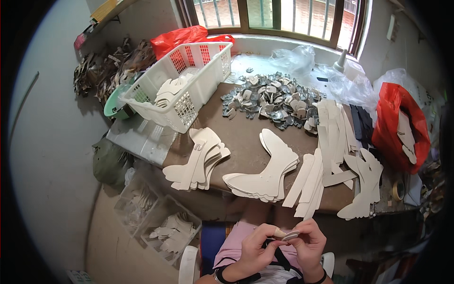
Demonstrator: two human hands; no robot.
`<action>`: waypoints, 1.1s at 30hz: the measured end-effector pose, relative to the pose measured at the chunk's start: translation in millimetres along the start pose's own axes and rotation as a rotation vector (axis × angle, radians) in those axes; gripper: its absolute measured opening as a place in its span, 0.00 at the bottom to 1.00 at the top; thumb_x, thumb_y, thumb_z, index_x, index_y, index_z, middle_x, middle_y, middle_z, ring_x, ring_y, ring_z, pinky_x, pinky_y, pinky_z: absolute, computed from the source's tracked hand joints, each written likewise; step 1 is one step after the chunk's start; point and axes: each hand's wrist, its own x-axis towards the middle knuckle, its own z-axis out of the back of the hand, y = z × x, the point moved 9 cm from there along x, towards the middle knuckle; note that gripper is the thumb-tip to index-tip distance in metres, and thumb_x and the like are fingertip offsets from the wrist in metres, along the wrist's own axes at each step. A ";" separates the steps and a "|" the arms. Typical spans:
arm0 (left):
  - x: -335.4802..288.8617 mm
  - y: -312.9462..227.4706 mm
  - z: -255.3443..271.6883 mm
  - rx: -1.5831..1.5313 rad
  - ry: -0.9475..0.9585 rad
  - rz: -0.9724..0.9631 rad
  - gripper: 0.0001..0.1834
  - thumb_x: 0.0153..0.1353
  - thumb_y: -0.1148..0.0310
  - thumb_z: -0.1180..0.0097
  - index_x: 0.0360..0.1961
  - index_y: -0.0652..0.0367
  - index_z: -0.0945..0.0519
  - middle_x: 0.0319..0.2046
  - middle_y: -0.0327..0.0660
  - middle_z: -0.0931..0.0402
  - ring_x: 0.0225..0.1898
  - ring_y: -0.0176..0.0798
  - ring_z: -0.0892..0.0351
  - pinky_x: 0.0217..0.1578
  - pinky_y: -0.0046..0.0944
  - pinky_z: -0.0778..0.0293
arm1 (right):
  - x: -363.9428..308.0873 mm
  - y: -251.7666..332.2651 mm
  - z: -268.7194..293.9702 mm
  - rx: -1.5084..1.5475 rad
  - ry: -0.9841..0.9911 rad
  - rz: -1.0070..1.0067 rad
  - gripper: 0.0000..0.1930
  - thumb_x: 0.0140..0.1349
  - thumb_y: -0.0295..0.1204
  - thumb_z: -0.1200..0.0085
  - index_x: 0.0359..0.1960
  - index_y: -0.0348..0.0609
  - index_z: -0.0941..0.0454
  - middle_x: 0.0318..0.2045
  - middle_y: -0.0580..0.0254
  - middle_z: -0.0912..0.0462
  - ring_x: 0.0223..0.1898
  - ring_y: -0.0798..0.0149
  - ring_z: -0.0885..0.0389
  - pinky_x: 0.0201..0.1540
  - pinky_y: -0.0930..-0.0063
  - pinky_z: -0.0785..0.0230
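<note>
You pinch a small pale cut piece [289,235] btwn both hands, left hand [257,248] & right hand [309,244], close over your lap, w/ stacks of boot-shaped cutouts [267,175] within reach on the table [241,137].

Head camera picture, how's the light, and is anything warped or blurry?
Head view: daylight from the window washes out its panes; fisheye bends the table edges and blackens the corners; both hands, left hand and right hand, look slightly soft.

One basket [189,78], perhaps two red bags [399,125].
</note>
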 end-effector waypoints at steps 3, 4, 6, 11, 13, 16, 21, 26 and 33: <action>2.6 8.0 5.2 -0.267 -0.082 0.049 0.14 0.54 0.82 0.37 0.41 0.64 0.25 0.34 0.40 0.25 0.36 0.31 0.23 0.40 0.29 0.27 | 5.3 0.0 -2.5 0.056 0.010 -0.042 0.09 0.54 0.19 0.38 0.34 0.33 0.25 0.33 0.60 0.27 0.29 0.71 0.24 0.29 0.81 0.26; 2.7 13.6 8.7 -0.187 -0.058 0.108 0.23 0.49 0.83 0.33 0.46 0.64 0.28 0.36 0.42 0.25 0.38 0.33 0.23 0.42 0.32 0.27 | 7.7 -2.8 -5.3 0.142 0.017 -0.106 0.09 0.54 0.19 0.38 0.34 0.33 0.25 0.32 0.60 0.26 0.29 0.71 0.24 0.29 0.81 0.27; 8.2 11.4 12.9 -0.070 -0.002 0.137 0.15 0.52 0.78 0.34 0.41 0.66 0.23 0.34 0.40 0.24 0.35 0.31 0.23 0.38 0.30 0.27 | 9.6 -9.0 -8.7 0.225 0.046 -0.212 0.11 0.54 0.13 0.41 0.38 0.32 0.25 0.33 0.62 0.26 0.31 0.72 0.23 0.32 0.82 0.27; 11.8 18.5 10.7 -0.065 0.015 0.180 0.10 0.55 0.72 0.35 0.38 0.66 0.19 0.32 0.40 0.21 0.33 0.30 0.22 0.36 0.28 0.27 | 9.9 -22.5 -8.7 0.300 0.028 -0.304 0.10 0.55 0.13 0.42 0.39 0.31 0.25 0.33 0.62 0.26 0.32 0.74 0.24 0.31 0.83 0.27; 13.5 30.2 10.0 -0.111 0.024 0.237 0.11 0.55 0.72 0.34 0.38 0.66 0.18 0.33 0.40 0.21 0.34 0.29 0.22 0.36 0.28 0.27 | 12.4 -25.8 -6.9 0.290 0.017 -0.308 0.10 0.55 0.13 0.42 0.39 0.31 0.25 0.34 0.62 0.26 0.32 0.74 0.24 0.31 0.83 0.27; 5.9 30.2 12.2 -0.144 0.032 0.249 0.11 0.56 0.71 0.34 0.38 0.66 0.18 0.33 0.39 0.20 0.35 0.29 0.21 0.37 0.28 0.27 | 8.4 -16.1 -10.7 0.275 0.030 -0.275 0.11 0.55 0.13 0.42 0.39 0.31 0.24 0.34 0.62 0.26 0.32 0.74 0.24 0.31 0.82 0.27; 10.1 36.7 11.4 -0.220 0.010 0.244 0.11 0.57 0.71 0.35 0.38 0.66 0.19 0.32 0.37 0.20 0.35 0.28 0.21 0.38 0.27 0.27 | 14.2 -18.3 -9.0 0.135 0.027 -0.228 0.11 0.53 0.13 0.40 0.38 0.32 0.23 0.33 0.61 0.25 0.32 0.74 0.24 0.32 0.82 0.28; 11.4 47.0 9.8 -0.180 0.061 0.287 0.11 0.56 0.71 0.35 0.39 0.64 0.18 0.31 0.35 0.21 0.33 0.27 0.23 0.36 0.27 0.28 | 13.1 -14.7 -3.9 -0.101 0.065 -0.075 0.10 0.51 0.13 0.40 0.35 0.32 0.25 0.33 0.62 0.27 0.28 0.73 0.25 0.29 0.82 0.27; 37.2 21.7 -6.3 -0.012 0.165 0.324 0.08 0.57 0.72 0.36 0.36 0.66 0.19 0.30 0.38 0.20 0.33 0.28 0.23 0.35 0.29 0.28 | 21.0 -14.6 14.9 0.007 -0.087 -0.140 0.10 0.51 0.15 0.38 0.34 0.35 0.24 0.31 0.65 0.27 0.27 0.76 0.27 0.29 0.85 0.34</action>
